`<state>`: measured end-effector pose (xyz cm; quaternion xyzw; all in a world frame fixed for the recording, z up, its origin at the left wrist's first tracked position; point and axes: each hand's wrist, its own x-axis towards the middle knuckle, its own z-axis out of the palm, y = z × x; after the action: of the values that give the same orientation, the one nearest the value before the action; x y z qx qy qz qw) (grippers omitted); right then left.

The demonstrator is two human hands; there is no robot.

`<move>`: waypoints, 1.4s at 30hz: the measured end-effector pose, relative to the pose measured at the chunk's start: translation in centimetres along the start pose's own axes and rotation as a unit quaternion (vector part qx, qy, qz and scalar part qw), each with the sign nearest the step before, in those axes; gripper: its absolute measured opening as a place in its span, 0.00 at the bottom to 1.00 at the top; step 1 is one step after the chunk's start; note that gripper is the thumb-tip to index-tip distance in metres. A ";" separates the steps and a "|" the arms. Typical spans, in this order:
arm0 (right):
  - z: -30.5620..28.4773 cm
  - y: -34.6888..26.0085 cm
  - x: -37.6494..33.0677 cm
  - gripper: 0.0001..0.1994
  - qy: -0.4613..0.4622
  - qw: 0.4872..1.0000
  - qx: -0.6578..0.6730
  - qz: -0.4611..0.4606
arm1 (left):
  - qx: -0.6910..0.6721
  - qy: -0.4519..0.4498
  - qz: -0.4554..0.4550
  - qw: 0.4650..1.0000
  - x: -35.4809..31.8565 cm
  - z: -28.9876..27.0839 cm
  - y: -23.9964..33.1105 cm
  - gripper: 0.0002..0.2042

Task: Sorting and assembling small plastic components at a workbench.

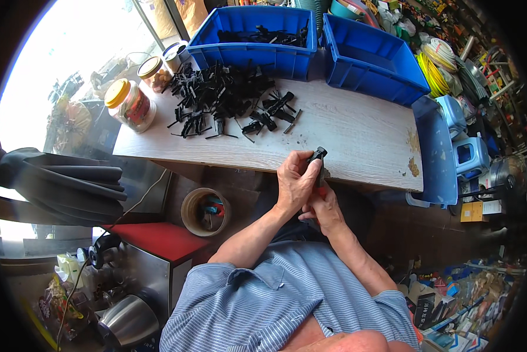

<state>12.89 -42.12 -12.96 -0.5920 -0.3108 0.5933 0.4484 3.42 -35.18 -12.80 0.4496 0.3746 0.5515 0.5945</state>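
Pinching a small black part (318, 154) between thumb and bent forefinger, the left hand (295, 183) holds it at the table's near edge, its grip narrow and snug. Close below those fingertips, the right hand (327, 210) curls in with bent fingers; from where I stand I can't tell whether they grip the part's lower end or something else. I'd say this goes best with the left pinch steady and the right doing the finer moves, the part angled so its underside can be checked, and the pair brought a little further over the table (357, 132) so that anything dropped lands there rather than on the floor. Ahead and left of the fingers, a few loose black pieces (271, 110) lie nearest, with a tangled heap (213, 88) beyond; drawing from the near edge would spare snagging. Farther out stand one blue bin (251, 60) with more black pieces inside, a second blue bin (376, 83) ahead and right, and a yellow-lidded jar (135, 110) well off to the left.
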 end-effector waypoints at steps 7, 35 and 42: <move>0.5 -0.6 -0.2 0.15 -0.020 0.997 0.053 0.052 | 0.071 0.000 0.029 0.997 -0.4 0.2 -0.6 0.10; -1.6 0.6 -0.6 0.08 0.092 0.986 0.132 0.049 | 0.609 -0.037 0.217 0.762 8.7 -3.2 0.4 0.12; -1.9 0.6 -0.5 0.11 0.075 0.984 0.156 0.050 | 0.535 -0.019 0.322 0.781 5.8 -3.3 3.1 0.12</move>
<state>14.56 -43.17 -13.49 -0.5721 -0.1501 0.6100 0.5273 -0.06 -29.03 -10.59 0.8003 0.4316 0.4129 0.0529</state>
